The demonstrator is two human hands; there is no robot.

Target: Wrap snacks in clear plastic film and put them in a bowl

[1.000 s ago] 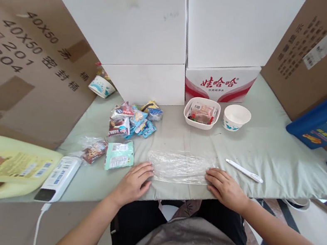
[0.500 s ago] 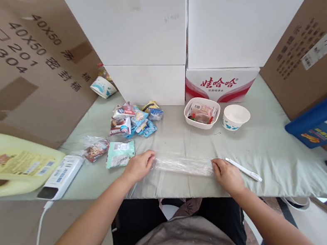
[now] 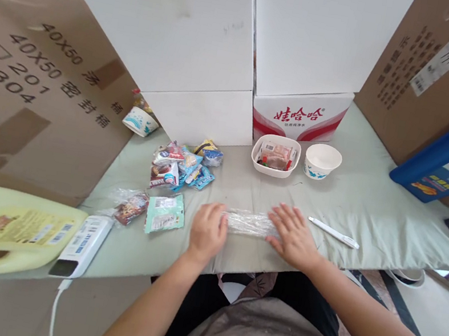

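Clear plastic film (image 3: pixel 248 223), lower centre of the frame in the head view, lying as a narrow crumpled strip on the cloth-covered bench (image 3: pixel 376 218), near its front edge. Left hand (image 3: pixel 210 229) at the film's left end: fingers together and bent, thumb alongside; cannot tell whether it pinches the film or only presses it. Right hand (image 3: pixel 293 235) over the right end, palm down, fingers spread and slightly blurred, not closed on anything. Just right of that hand, a slim white cutter-like tool (image 3: pixel 333 232), lying aslant. Left of the left hand, a pale green packet (image 3: pixel 165 214), then a clear-wrapped brown snack (image 3: pixel 131 206). Above these, left of centre, a heap of small snack packets (image 3: pixel 183 166). Centre, beyond the film: white tray (image 3: pixel 272 171) holding wrapped food; paper bowl (image 3: pixel 320 167) just right of it. White boxes (image 3: pixel 159 17) fill the upper centre. Blue bottle (image 3: pixel 447 158) at right, tilted; yellow jug (image 3: pixel 5 204) at lower left, beside a white block (image 3: pixel 83 241) with a cable.
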